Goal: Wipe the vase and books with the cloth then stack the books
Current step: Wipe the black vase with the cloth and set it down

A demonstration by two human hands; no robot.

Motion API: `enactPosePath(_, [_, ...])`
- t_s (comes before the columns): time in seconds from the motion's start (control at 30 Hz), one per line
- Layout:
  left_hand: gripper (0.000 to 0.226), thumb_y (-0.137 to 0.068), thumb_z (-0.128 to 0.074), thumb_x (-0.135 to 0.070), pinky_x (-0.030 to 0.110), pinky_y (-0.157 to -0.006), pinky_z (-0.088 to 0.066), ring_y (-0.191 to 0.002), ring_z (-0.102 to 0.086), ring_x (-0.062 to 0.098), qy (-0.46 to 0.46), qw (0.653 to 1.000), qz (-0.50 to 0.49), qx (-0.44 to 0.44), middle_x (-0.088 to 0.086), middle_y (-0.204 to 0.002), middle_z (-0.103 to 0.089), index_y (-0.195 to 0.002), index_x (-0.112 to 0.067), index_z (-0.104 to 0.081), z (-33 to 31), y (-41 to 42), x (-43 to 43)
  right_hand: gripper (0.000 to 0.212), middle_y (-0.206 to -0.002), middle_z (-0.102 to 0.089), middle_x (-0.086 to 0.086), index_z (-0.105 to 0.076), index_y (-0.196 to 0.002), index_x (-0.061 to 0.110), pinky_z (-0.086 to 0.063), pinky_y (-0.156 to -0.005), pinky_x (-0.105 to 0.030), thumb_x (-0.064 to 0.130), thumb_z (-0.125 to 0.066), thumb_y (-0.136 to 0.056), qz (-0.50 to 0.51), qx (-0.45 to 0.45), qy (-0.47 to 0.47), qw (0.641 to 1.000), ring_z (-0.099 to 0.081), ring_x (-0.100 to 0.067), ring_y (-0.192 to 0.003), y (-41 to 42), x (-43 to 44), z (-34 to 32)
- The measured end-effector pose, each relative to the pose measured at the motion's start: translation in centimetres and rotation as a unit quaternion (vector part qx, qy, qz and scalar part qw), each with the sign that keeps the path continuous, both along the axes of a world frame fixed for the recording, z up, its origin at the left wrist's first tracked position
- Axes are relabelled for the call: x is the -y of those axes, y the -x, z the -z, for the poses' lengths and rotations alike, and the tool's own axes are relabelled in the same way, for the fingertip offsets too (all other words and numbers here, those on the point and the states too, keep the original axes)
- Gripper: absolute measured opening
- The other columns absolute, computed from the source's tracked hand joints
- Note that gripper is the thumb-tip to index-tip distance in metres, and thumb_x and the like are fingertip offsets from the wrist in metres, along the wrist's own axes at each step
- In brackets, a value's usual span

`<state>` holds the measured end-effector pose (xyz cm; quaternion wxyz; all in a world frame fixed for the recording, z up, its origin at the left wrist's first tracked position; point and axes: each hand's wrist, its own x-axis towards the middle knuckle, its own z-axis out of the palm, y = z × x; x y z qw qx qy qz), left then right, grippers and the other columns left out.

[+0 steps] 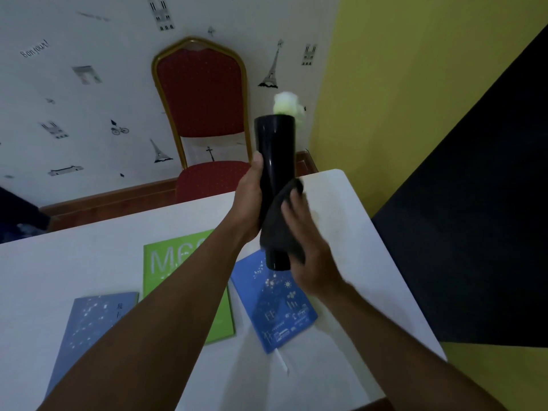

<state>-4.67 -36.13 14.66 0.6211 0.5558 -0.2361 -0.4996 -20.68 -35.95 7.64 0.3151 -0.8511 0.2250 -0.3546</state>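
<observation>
A tall black cylindrical vase [275, 149] with a pale flower [287, 103] at its mouth is held up above the white table [59, 268]. My left hand [249, 200] grips the vase's left side. My right hand [308, 247] presses a dark cloth [280, 223] against the vase's lower right side. Three books lie flat on the table below my arms: a green book [166, 262] in the middle, a pale blue book [89, 324] at the left, and a brighter blue book [278, 307] at the right.
A red chair with a gold frame [201, 93] stands behind the table against the patterned wall. A yellow wall [415, 84] and a dark panel [474, 232] rise close to the table's right edge.
</observation>
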Motion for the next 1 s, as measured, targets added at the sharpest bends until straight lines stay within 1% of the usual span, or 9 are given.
enactPosePath(0.17, [0.056, -0.105, -0.030, -0.056, 0.045, -0.096, -0.056, -0.107, -0.071, 0.027, -0.005, 1.000, -0.022, 0.000, 0.016, -0.116, -0.073, -0.125, -0.018, -0.066, 0.6, -0.8, 0.0, 0.063, -0.164, -0.031, -0.018, -0.044, -0.148, -0.004, -0.031, -0.123, -0.052, -0.020, -0.059, -0.089, -0.052, -0.029, -0.016, 0.998, -0.017, -0.040, -0.157, 2.8, -3.1, 3.5])
enactPosePath(0.27, [0.060, -0.104, -0.029, -0.059, 0.045, -0.100, -0.053, -0.108, -0.071, 0.026, -0.001, 1.000, -0.017, -0.020, 0.016, -0.117, -0.073, -0.127, -0.016, -0.065, 0.7, -0.1, 0.0, 0.060, -0.164, -0.029, -0.019, -0.043, -0.147, -0.008, -0.024, -0.126, -0.047, -0.021, -0.050, -0.089, -0.023, 0.018, -0.026, 0.999, -0.020, -0.038, -0.156, 1.0, -0.9, 0.1])
enactPosePath(0.37, [0.057, -0.104, -0.034, -0.056, 0.054, -0.106, -0.049, -0.117, -0.066, 0.033, 0.017, 1.000, -0.011, -0.006, 0.018, -0.124, -0.070, -0.130, -0.016, -0.064, 0.9, 0.6, -0.1, 0.061, -0.164, -0.026, -0.021, -0.041, -0.148, -0.010, -0.026, -0.126, -0.039, -0.025, -0.048, -0.090, 0.032, 0.060, -0.025, 0.997, -0.022, -0.036, -0.156, -1.4, 2.8, -3.8])
enactPosePath(0.47, [0.049, -0.104, -0.039, -0.055, 0.061, -0.100, -0.052, -0.111, -0.069, 0.037, 0.011, 0.999, -0.026, 0.029, 0.019, -0.117, -0.072, -0.119, -0.019, -0.068, 1.1, 1.0, -0.3, 0.054, -0.164, -0.028, -0.024, -0.041, -0.149, -0.008, -0.027, -0.126, -0.041, -0.018, -0.051, -0.096, 0.071, 0.081, -0.013, 0.994, -0.020, -0.035, -0.157, -3.1, 5.3, -5.9])
enactPosePath(0.6, [0.057, -0.104, -0.030, -0.060, 0.052, -0.104, -0.052, -0.117, -0.068, 0.028, 0.003, 1.000, 0.019, -0.008, 0.012, -0.126, -0.071, -0.132, -0.022, -0.061, 1.1, 1.4, -0.5, 0.055, -0.166, -0.026, -0.022, -0.040, -0.151, -0.006, -0.030, -0.124, -0.052, -0.016, -0.050, -0.098, 0.076, 0.086, -0.011, 0.993, -0.017, -0.035, -0.157, -3.6, 5.4, -6.1])
enactPosePath(0.7, [0.051, -0.107, -0.028, -0.052, 0.043, -0.102, -0.053, -0.119, -0.067, 0.027, 0.010, 0.999, 0.031, -0.018, 0.013, -0.126, -0.070, -0.132, -0.022, -0.060, 0.9, 1.6, -0.4, 0.058, -0.167, -0.025, -0.019, -0.039, -0.152, -0.004, -0.030, -0.125, -0.047, -0.019, -0.049, -0.096, 0.086, 0.090, -0.046, 0.991, -0.017, -0.032, -0.158, -3.3, 3.7, -5.0])
enactPosePath(0.8, [0.055, -0.101, -0.045, -0.055, 0.044, -0.101, -0.055, -0.119, -0.065, 0.033, 0.021, 0.999, 0.019, -0.033, 0.017, -0.128, -0.068, -0.136, -0.014, -0.057, 0.7, 1.0, -0.1, 0.058, -0.166, -0.028, -0.021, -0.041, -0.150, -0.007, -0.025, -0.127, -0.039, -0.022, -0.046, -0.094, 0.060, 0.064, -0.079, 0.993, -0.018, -0.035, -0.157, -1.2, 0.0, -2.0])
enactPosePath(0.9, [0.065, -0.086, -0.072, -0.049, 0.043, -0.098, -0.057, -0.116, -0.067, 0.028, -0.001, 1.000, -0.027, -0.013, 0.014, -0.130, -0.064, -0.137, -0.015, -0.049, 0.8, -0.2, 0.1, 0.057, -0.166, -0.027, -0.019, -0.043, -0.148, -0.007, -0.028, -0.125, -0.047, -0.019, -0.047, -0.092, 0.006, 0.019, -0.094, 0.995, -0.017, -0.036, -0.157, 1.9, -3.9, 1.5])
enactPosePath(1.0, [0.062, -0.089, -0.072, -0.042, 0.042, -0.099, -0.057, -0.115, -0.067, 0.025, -0.001, 0.999, -0.035, -0.022, 0.012, -0.131, -0.062, -0.137, -0.015, -0.044, 1.2, -0.2, 0.1, 0.054, -0.166, -0.028, -0.018, -0.043, -0.148, -0.005, -0.031, -0.123, -0.047, -0.012, -0.045, -0.095, -0.011, 0.012, -0.095, 0.995, -0.018, -0.036, -0.157, 2.6, -4.5, 2.1])
